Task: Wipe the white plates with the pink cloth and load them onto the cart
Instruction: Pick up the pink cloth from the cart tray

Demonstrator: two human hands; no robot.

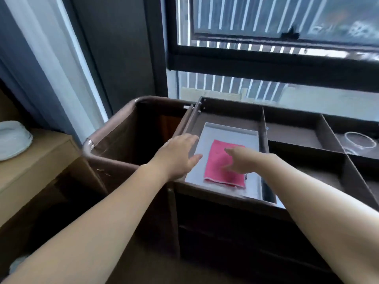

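A folded pink cloth [219,160] lies on a grey tray [229,134] in the left compartment of the brown cart [225,197]. My right hand [239,160] reaches over the cloth with fingers extended, at or just above its right side. My left hand [178,154] hovers open at the tray's left edge, over the compartment wall. A stack of white plates [12,140] sits on a wooden cabinet at the far left, away from both hands.
A brown fabric bin [127,136] hangs on the cart's left end. Other cart compartments lie to the right, one holding a clear glass ring-like object [361,140]. The wooden cabinet [41,167] stands left. A window is behind the cart.
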